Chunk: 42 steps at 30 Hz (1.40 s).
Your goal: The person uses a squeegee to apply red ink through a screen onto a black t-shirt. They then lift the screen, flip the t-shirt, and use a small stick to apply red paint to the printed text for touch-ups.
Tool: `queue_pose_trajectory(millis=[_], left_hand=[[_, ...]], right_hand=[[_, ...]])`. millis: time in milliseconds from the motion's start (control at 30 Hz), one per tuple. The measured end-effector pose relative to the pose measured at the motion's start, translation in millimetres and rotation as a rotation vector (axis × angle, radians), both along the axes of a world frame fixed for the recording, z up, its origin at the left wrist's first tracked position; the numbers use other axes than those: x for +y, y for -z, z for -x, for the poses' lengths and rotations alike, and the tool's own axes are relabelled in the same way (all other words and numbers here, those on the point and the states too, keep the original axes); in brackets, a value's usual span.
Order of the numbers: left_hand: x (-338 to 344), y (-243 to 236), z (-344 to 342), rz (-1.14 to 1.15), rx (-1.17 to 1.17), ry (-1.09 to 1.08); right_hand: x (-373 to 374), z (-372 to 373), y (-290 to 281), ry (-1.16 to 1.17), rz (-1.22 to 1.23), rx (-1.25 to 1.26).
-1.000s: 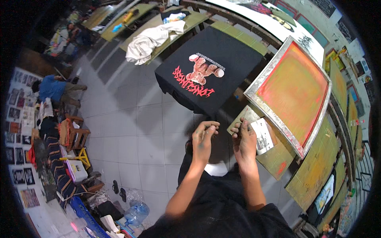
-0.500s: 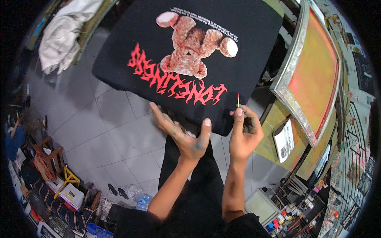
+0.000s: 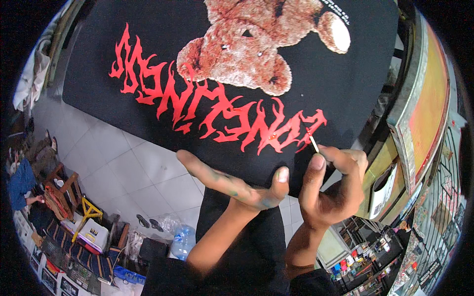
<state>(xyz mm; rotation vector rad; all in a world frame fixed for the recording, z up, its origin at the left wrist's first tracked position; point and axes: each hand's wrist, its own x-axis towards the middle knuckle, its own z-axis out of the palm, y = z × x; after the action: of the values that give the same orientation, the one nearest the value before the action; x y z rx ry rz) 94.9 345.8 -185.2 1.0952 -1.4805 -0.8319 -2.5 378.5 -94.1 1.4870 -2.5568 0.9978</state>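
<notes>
Between the thumb and forefinger of my right hand (image 3: 333,190) is a thin stick (image 3: 314,145), pale like a matchstick. Its upper end meets the rightmost part of the red flame-shaped lettering (image 3: 224,118), though I cannot tell whether it touches. The print is on stretched-out black fabric (image 3: 340,93), which looks like a shirt on a flat board. Above the lettering is an upside-down brown teddy bear picture (image 3: 237,54). My left hand (image 3: 237,190), stained with colour, is at the fabric's near edge, forefinger stretched and thumb up, holding nothing visible. Its other fingers are hidden.
A framed printing screen (image 3: 419,108) with yellow and red mesh leans at the right. Small colourful containers (image 3: 355,261) crowd the lower right. At lower left are a yellow-handled thing (image 3: 89,214), dark sandals (image 3: 149,223) and a large clear-blue bottle (image 3: 182,241). White cloth hangs at upper left (image 3: 32,84).
The fabric now fills more of the view, closer up. My right hand has brought the stick's tip from beside the lettering onto its right end. My left hand remains by the near edge.
</notes>
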Motion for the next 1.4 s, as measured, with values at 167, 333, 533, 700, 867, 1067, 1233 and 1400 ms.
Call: queue_pose_trajectory(millis=[167,333,533,700,867,1067,1233,1400], left_hand=[[-1,8,1,-0.013,-0.023,0.047],[-1,15,-5,-0.034,-0.035,0.068],[-3,23,-11,-0.040,-0.049,0.092],[-6,34,-15,-0.055,-0.041,0.135],[-6,41,-17,-0.066,-0.034,0.179],[-6,45,-19,-0.090,-0.013,0.215],[-3,48,-19,-0.119,0.023,0.254],[-3,51,-16,-0.172,0.081,0.291]], right_hand=[[0,-4,-2,-0.090,0.028,-0.059],[-2,-7,2,-0.135,0.027,-0.116],[-6,-6,0,-0.157,0.022,-0.121],[-7,-8,2,-0.136,0.003,-0.107],[-5,-2,0,-0.209,-0.038,-0.113],[-7,-4,4,-0.204,0.005,-0.116],[-8,-8,7,-0.155,0.034,-0.108],[-15,-3,20,-0.125,0.192,0.000]])
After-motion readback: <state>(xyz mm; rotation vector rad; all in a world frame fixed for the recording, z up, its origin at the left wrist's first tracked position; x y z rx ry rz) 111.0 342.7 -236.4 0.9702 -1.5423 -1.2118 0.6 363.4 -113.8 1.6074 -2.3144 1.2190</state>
